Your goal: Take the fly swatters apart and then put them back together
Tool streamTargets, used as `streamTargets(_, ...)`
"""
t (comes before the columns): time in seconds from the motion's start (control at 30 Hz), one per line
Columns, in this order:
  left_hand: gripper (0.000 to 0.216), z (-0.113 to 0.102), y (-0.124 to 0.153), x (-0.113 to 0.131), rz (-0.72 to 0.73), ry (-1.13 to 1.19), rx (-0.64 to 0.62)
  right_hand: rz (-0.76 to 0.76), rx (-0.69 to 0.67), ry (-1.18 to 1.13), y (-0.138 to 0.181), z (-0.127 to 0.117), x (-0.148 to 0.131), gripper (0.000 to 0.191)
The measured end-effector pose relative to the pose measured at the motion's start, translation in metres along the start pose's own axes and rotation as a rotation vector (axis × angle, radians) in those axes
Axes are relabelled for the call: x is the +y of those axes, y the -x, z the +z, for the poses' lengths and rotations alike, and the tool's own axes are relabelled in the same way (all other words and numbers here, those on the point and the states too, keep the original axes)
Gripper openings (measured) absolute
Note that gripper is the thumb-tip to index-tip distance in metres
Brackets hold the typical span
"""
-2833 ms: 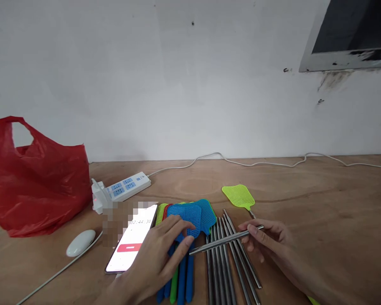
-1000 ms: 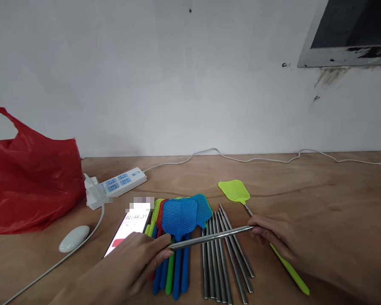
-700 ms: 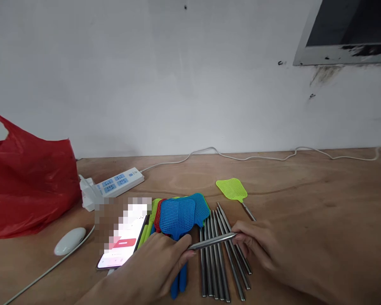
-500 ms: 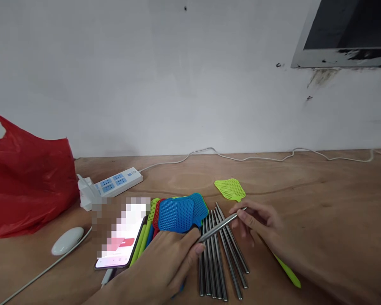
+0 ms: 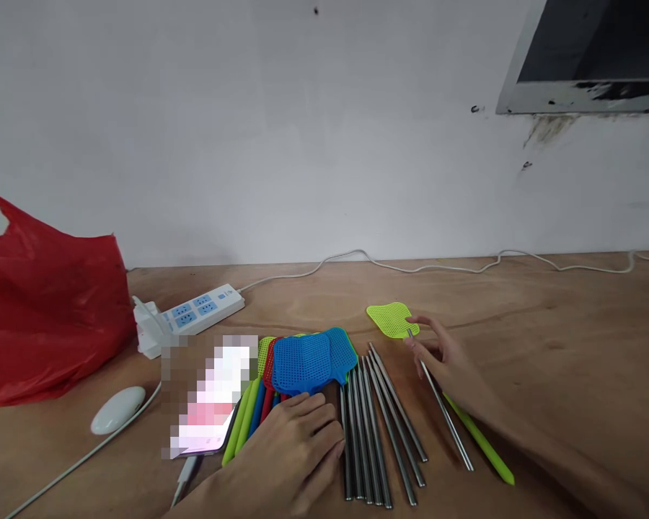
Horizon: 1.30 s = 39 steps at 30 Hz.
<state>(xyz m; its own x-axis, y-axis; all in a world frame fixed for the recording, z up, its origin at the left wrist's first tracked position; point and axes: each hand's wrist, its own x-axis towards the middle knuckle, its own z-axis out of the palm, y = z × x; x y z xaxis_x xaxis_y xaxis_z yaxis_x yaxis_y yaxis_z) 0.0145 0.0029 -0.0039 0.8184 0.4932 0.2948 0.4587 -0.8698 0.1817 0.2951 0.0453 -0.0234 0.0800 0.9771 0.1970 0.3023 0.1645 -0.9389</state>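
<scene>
Head view: a polished steel rod slants through my right hand, its upper end appearing to overlap the lower corner of a yellow-green swatter. Fingers partly spread; cannot tell whether I pinch the rod or only touch it. Its lower part shows as a double line, so one rod or two is unclear. Swatter head: thin perforated plastic, rounded corners; smooth tapered handle, shaft mostly hidden by my hand.

My left hand lies with curled fingers over the stacked swatters, blue mesh on top, red and green beneath. Its grip is hidden; cannot tell if it holds anything. Just beside it, slim cylindrical rods fan toward the near edge of the wooden surface; that edge is out of frame. Left: phone screen pixelated; crinkled red bag cut off.
</scene>
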Motion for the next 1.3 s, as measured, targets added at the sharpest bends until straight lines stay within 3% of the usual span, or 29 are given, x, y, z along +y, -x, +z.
streamTargets(0.13,0.018,0.001,0.002,0.0,-0.001,0.015,0.017,-0.246,-0.068,0.393,0.009,0.005,0.005,0.038)
streamTargets(0.27,0.018,-0.001,0.002,0.0,-0.007,0.034,0.012,-0.34,-0.108,0.637,0.011,0.0,0.009,0.026)
streamTargets(0.4,0.017,-0.003,0.003,0.002,-0.02,0.053,-0.009,-0.321,-0.045,0.807,0.008,-0.011,0.005,0.023)
streamTargets(0.6,0.017,-0.001,0.004,0.002,-0.027,0.073,-0.039,-0.149,-0.032,1.057,0.006,-0.023,0.005,0.026)
streamTargets(0.77,0.018,-0.003,0.001,0.004,-0.034,0.082,-0.03,-0.19,-0.099,1.033,0.009,-0.018,0.012,0.031)
streamTargets(1.03,0.016,-0.005,-0.001,0.007,-0.055,0.14,-0.067,-0.27,-0.275,0.71,0.018,-0.004,0.016,0.021)
streamTargets(1.3,0.017,-0.005,-0.001,0.008,-0.079,0.161,-0.081,-0.322,-0.222,0.624,0.026,0.004,0.016,0.016)
